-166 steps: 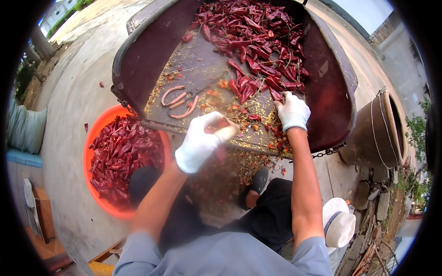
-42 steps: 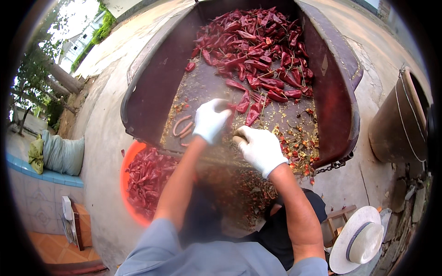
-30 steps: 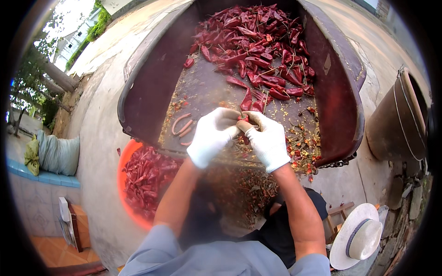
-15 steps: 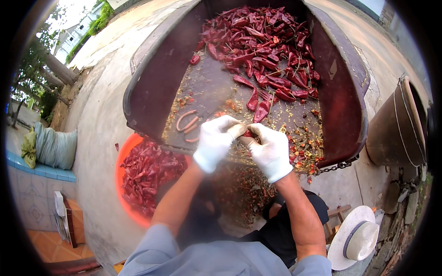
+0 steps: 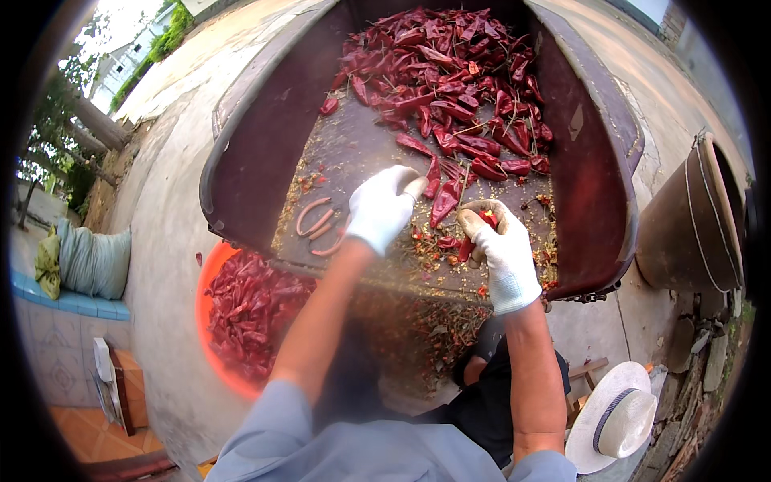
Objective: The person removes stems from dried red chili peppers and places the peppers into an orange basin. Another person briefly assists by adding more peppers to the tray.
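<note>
My left hand (image 5: pixel 389 201), in a white glove, is over the cart bed with fingers curled toward the thumb; any held item is hidden. To its right, my gloved right hand (image 5: pixel 496 249) grips a red chilli piece (image 5: pixel 488 217) between thumb and fingers, near the bed's front edge. Just beyond both hands lie whole dried red chillies (image 5: pixel 446 197), with a large heap (image 5: pixel 434 56) at the back of the maroon cart (image 5: pixel 590 185). Shears with pink handles (image 5: pixel 313 217) lie left of my left hand. Seeds and stem scraps (image 5: pixel 438 257) are scattered on the bed.
An orange basin (image 5: pixel 213 337) of red chillies sits below left, stem debris (image 5: pixel 430 337) below the cart. A tall brown bucket (image 5: pixel 683 233) stands right, a straw hat (image 5: pixel 618 418) lower right. Pale sacks (image 5: pixel 92 265) rest on a tiled ledge at left, with trees behind.
My hands, together around a small red chilli half a second ago, are now apart: the left moved up toward the chillies, the right moved rightward with the red piece.
</note>
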Motion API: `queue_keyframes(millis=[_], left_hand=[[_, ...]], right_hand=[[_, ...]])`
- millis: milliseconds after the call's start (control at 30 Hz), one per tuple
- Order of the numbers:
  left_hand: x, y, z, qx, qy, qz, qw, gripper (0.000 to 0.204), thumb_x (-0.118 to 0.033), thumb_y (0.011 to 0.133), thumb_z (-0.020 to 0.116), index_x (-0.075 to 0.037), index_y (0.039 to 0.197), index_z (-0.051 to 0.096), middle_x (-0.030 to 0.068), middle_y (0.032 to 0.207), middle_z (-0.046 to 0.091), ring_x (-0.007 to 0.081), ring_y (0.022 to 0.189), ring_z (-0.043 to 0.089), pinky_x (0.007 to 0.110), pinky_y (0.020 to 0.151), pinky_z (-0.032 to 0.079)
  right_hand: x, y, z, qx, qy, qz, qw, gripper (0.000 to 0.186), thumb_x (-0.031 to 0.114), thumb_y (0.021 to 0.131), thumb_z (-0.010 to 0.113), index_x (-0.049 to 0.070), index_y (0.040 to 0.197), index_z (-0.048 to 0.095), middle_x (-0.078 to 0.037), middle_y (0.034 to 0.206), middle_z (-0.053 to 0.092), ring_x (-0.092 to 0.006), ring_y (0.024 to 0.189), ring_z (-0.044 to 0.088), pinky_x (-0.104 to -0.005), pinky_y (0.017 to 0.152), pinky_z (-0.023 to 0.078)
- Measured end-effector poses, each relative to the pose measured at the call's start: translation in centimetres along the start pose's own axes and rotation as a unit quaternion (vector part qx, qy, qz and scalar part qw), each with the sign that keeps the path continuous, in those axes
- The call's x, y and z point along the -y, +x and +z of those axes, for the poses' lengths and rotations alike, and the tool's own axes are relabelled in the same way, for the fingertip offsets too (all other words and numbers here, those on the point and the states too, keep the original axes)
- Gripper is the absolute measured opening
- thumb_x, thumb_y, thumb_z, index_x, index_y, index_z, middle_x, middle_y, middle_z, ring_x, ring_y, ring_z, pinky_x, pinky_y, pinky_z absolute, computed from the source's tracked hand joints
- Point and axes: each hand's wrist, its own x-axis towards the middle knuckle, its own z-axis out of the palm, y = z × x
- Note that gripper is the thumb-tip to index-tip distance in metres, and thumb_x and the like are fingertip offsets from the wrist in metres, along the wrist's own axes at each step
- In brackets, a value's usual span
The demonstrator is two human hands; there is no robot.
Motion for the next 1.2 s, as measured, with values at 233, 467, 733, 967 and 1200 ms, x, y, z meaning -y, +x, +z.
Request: queue_keyframes(millis=[233, 467, 733, 967, 1200], left_hand=[[-0.5, 1.4, 3.0, 0.086, 0.206, 0.006, 0.975, 0.037, -0.035, 0.082, 0.075, -0.014, 0.112, 0.069, 0.0127, 0.094, 0.073, 0.0335, 0.093, 0.069, 0.045, 0.084, 0.054], [-0.5, 1.1, 0.3, 0.118, -0.118, -0.119, 0.979, 0.019, -0.020, 0.086, 0.072, -0.011, 0.102, 0.075, 0.0103, 0.096, 0.076, 0.0210, 0.090, 0.073, 0.034, 0.085, 0.056], [1.7, -0.2, 1.9, 0.058, 0.180, 0.221, 0.957, 0.044, -0.008, 0.077, 0.066, -0.018, 0.120, 0.068, 0.0108, 0.121, 0.063, 0.0293, 0.115, 0.060, 0.043, 0.094, 0.048], [1.1, 1.1, 2.9, 0.107, 0.236, 0.217, 0.941, 0.024, -0.014, 0.081, 0.065, -0.021, 0.104, 0.071, 0.0039, 0.097, 0.063, 0.0252, 0.095, 0.062, 0.040, 0.081, 0.047], [0.8, 1.3, 1.7, 0.083, 0.043, 0.042, 0.995, 0.013, -0.015, 0.091, 0.067, -0.009, 0.101, 0.073, 0.0085, 0.095, 0.073, 0.0274, 0.089, 0.069, 0.039, 0.082, 0.054]], right_hand=[[-0.3, 1.0, -0.3, -0.047, -0.163, -0.056, 0.984, 0.017, 0.015, 0.085, 0.076, 0.000, 0.091, 0.068, -0.006, 0.080, 0.069, -0.0098, 0.068, 0.063, -0.0278, 0.059, 0.053], [-0.8, 1.2, 1.1, -0.063, -0.380, -0.263, 0.885, 0.032, 0.010, 0.081, 0.077, 0.009, 0.112, 0.073, -0.010, 0.097, 0.074, -0.0207, 0.072, 0.068, -0.0304, 0.072, 0.055], [-0.8, 2.1, 1.7, -0.059, -0.349, -0.169, 0.920, 0.031, 0.010, 0.084, 0.073, 0.003, 0.114, 0.072, -0.011, 0.099, 0.075, -0.0154, 0.076, 0.067, -0.0303, 0.073, 0.054], [-1.6, 2.4, 0.3, -0.063, -0.363, -0.196, 0.909, 0.025, 0.014, 0.084, 0.075, 0.005, 0.107, 0.074, -0.013, 0.098, 0.075, -0.0238, 0.083, 0.073, -0.0324, 0.079, 0.056], [-0.7, 2.5, -0.1, -0.070, -0.325, -0.144, 0.932, 0.023, 0.014, 0.084, 0.073, 0.005, 0.105, 0.074, -0.013, 0.097, 0.075, -0.0220, 0.083, 0.072, -0.0319, 0.080, 0.055]])
